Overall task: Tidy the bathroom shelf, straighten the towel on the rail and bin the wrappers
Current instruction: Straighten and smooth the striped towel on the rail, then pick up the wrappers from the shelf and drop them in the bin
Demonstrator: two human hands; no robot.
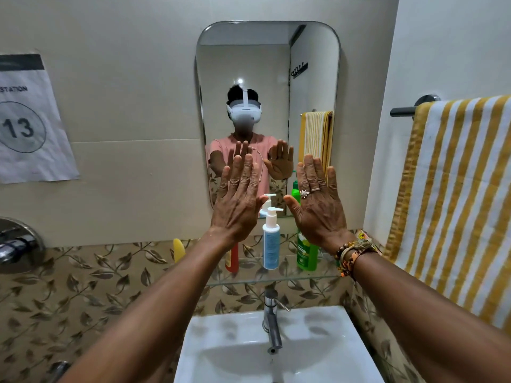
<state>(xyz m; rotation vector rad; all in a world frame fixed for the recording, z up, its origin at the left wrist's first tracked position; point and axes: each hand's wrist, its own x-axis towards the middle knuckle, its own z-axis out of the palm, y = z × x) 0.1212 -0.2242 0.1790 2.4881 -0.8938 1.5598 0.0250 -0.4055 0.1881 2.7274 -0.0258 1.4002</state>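
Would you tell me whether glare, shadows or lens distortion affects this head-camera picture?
Head view: a bright light spot shows in the mirror; the wide lens bows the striped towel at the right edge; soft shadows fall on the sink.

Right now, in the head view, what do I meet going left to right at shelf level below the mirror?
In order: yellow container → red bottle → white pump bottle with blue label → green bottle → yellow-striped towel.

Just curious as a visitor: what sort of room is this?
Most likely a bathroom: a white washbasin with a tap, a wall mirror above a glass shelf, and a striped towel on a rail.
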